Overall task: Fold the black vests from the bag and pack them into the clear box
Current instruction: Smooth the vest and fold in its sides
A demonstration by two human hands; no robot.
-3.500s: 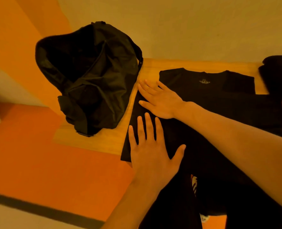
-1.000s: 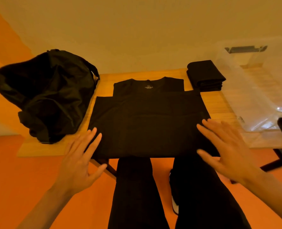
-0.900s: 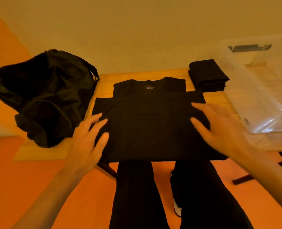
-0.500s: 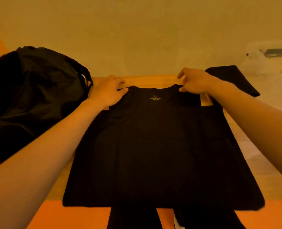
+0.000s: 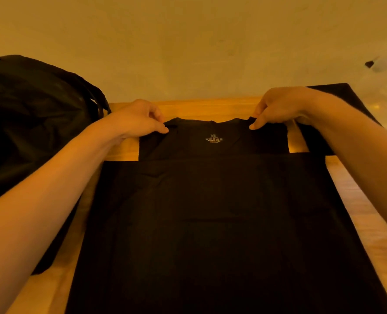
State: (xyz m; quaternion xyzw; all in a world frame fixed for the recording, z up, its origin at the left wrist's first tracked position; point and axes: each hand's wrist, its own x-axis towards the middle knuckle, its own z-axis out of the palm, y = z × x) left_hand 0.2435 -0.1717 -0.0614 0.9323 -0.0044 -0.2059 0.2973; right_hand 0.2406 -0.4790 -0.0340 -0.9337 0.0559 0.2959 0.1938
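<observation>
the black vest (image 5: 210, 211) was spread flat on the desk (image 5: 206, 108), collar end away, beside the black bag (image 5: 29, 123); each shoulder was pinched, one by the left grip (image 5: 135, 121), one by the right grip (image 5: 280, 105). for a clean fold, both shoulders would best be lifted together and drawn evenly toward the hem, edges kept aligned.

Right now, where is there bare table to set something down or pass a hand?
Widest free patch: the table right of the vest. A strip also runs behind it, between left hand and right hand. Crowded on the left, where the bag nearly meets the vest, and by the folded stack.
</observation>
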